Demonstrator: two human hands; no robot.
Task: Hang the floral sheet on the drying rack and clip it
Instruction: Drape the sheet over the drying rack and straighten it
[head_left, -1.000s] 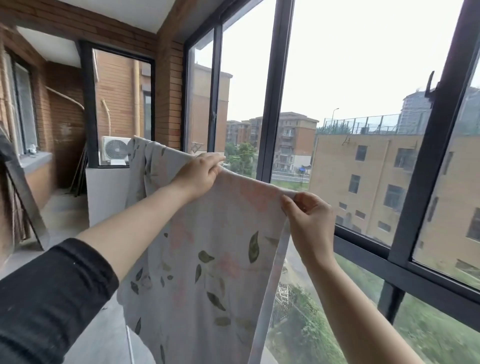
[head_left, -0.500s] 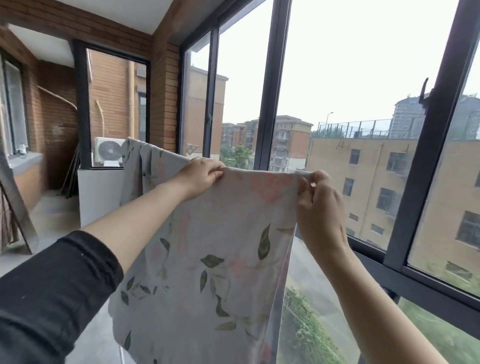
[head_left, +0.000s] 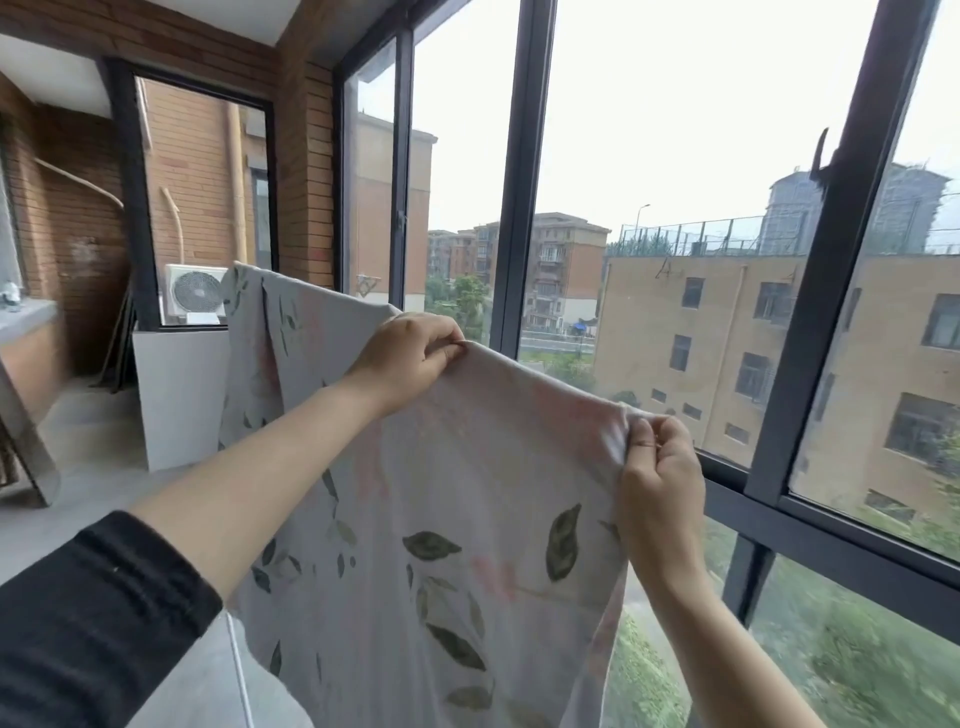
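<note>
Both arms reach forward and up from the lower edge of the frame. The left hand (head_left: 408, 353), at centre, has its forearm bare above a black sleeve (head_left: 88, 618) at lower left; its fingers curl down and pinch the top edge of the floral sheet (head_left: 441, 545). The right hand (head_left: 657, 467), lower and to the right of centre, pinches the sheet's upper corner between thumb and bent fingers. The sheet hangs between and below both hands, before the dark window frame (head_left: 511, 208).
</note>
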